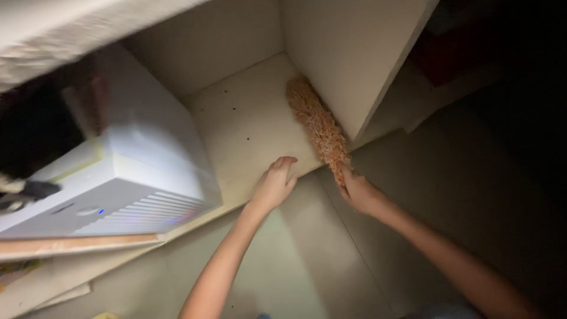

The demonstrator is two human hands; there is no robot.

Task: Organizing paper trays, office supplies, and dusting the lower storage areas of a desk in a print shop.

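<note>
The right hand (359, 192) grips an orange fluffy duster (317, 125) lying along the shelf's (248, 127) right wall. The left hand (273, 184) rests open-fingered on the shelf's near edge, right of a white appliance (142, 177).

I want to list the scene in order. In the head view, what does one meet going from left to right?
Dark thing at the left edge → white appliance → left hand on the shelf floor → orange duster → right hand, gripping the duster's lower end.
</note>
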